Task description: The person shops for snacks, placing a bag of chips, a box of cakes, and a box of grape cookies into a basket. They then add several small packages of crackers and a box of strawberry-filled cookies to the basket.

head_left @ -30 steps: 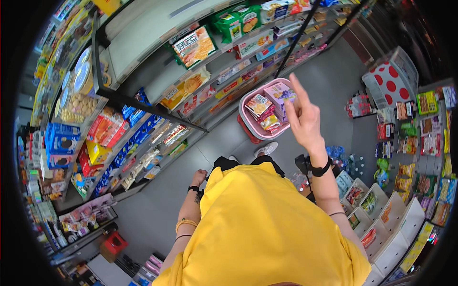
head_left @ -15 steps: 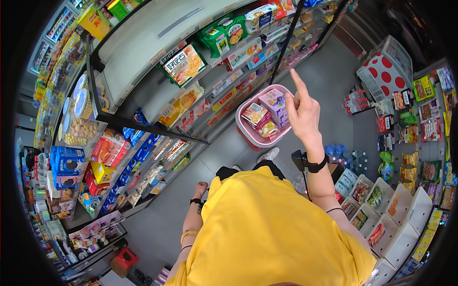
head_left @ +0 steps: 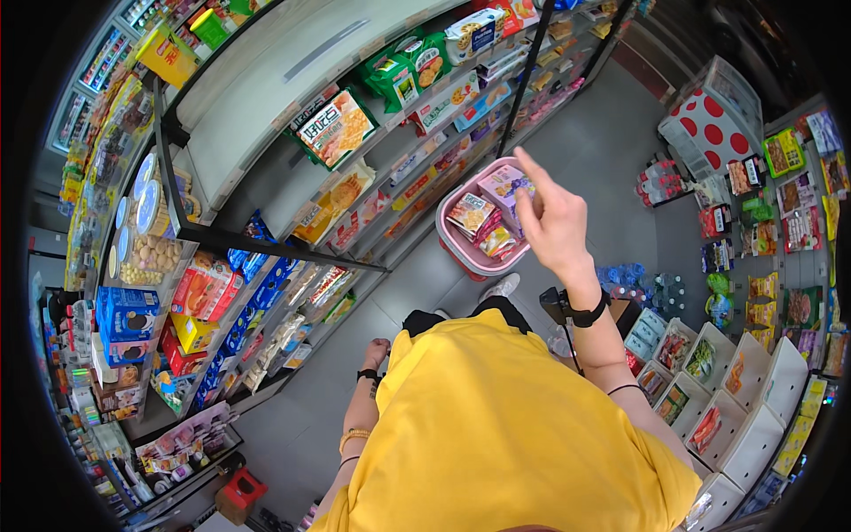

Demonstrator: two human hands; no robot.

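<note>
I see the right hand (head_left: 560,222) raised, index finger stretched straight and thumb parted from it, the other fingers curled in. Past its fingertips in my view, the rounded pink basket (head_left: 455,246), smooth and plastic-looking, stands low and holds a boxy purple carton (head_left: 503,186) and glossy, flat-faced packs (head_left: 472,214). The left hand (head_left: 377,353) hangs beside the soft yellow shirt (head_left: 505,426); I can't tell how its fingers sit. Left of me, straight-sided shelves (head_left: 257,84) bear round clear tubs (head_left: 151,255).
</note>
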